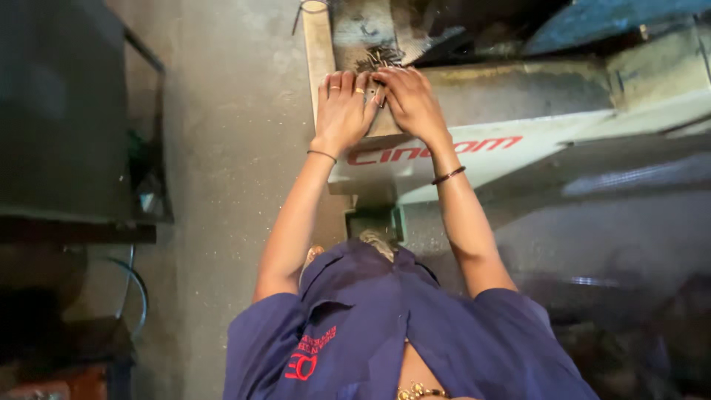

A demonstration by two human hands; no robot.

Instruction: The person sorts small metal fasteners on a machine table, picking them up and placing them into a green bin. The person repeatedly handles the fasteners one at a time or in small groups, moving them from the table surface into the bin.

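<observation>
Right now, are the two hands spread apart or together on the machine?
Together: the left hand and right hand meet at the fingertips beside a pile of small dark metal pieces.

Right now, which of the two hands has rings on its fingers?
The left hand: two gold rings show on its fingers. The right hand, touching it beside the pile of small metal parts, shows none.

Small part [378, 92] under fingers, perhaps metal, unclear

White machine panel [474, 159] w/ red lettering, just below the hands; red logo patch [307, 359] on blue shirt.
</observation>
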